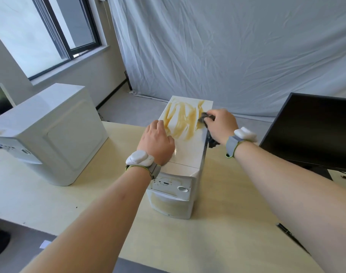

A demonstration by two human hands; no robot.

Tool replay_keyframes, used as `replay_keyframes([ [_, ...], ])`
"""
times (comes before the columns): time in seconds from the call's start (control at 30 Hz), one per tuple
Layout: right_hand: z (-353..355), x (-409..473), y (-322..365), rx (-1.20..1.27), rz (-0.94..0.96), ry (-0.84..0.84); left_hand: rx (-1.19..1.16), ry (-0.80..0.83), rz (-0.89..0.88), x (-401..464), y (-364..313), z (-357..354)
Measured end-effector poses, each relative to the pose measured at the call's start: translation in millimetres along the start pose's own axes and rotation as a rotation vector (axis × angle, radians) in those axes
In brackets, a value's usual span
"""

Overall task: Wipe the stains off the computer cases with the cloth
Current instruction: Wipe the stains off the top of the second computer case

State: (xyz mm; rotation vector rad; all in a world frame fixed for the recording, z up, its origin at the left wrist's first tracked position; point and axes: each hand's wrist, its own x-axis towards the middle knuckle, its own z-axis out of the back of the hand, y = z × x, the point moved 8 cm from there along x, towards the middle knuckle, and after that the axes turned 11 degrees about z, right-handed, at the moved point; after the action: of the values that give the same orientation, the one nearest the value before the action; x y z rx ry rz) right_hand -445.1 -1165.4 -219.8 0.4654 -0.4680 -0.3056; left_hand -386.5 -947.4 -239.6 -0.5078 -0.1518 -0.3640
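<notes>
Head view: right hand (220, 123) pinching dark cloth (204, 118) against smeared yellow stains (181, 119) on top of centre computer case (186, 154). Left hand (157, 142) spread flat on same top, left of stains. Second computer case (56, 134) well left of left hand; black monitor (314, 131) right of right hand, both on table (217, 243).

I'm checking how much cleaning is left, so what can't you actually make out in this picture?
Head view only:
- Far sides of both cases: the stained case and second case face away.
- Surface under the left hand and right hand: covered.
- Most of the cloth: bunched in the right hand.
- Monitor: cut off by the right edge.
</notes>
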Motion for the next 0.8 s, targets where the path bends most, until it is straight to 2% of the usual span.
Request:
replay_keyframes([
  [0.17,-20.8,-23.4,7.9,-0.101,0.017,-0.003,-0.012,-0.007,-0.008,0.7,3.0,-0.7],
  [0.4,-9.0,-78.9,59.2,-0.079,0.254,0.211,-0.05,0.014,-0.008,2.7,4.8,-1.9],
  [0.47,-8.1,-68.7,58.4,-0.107,0.191,0.238,-0.057,0.038,-0.017,4.5,4.9,-1.8],
  [0.63,-19.3,-27.7,47.9,-0.24,-0.021,0.152,-0.074,0.068,0.002,4.7,10.5,-3.2],
  [0.8,-18.6,-54.8,62.1,-0.247,-0.038,0.155,-0.085,0.082,-0.011,5.0,7.5,-5.4],
])
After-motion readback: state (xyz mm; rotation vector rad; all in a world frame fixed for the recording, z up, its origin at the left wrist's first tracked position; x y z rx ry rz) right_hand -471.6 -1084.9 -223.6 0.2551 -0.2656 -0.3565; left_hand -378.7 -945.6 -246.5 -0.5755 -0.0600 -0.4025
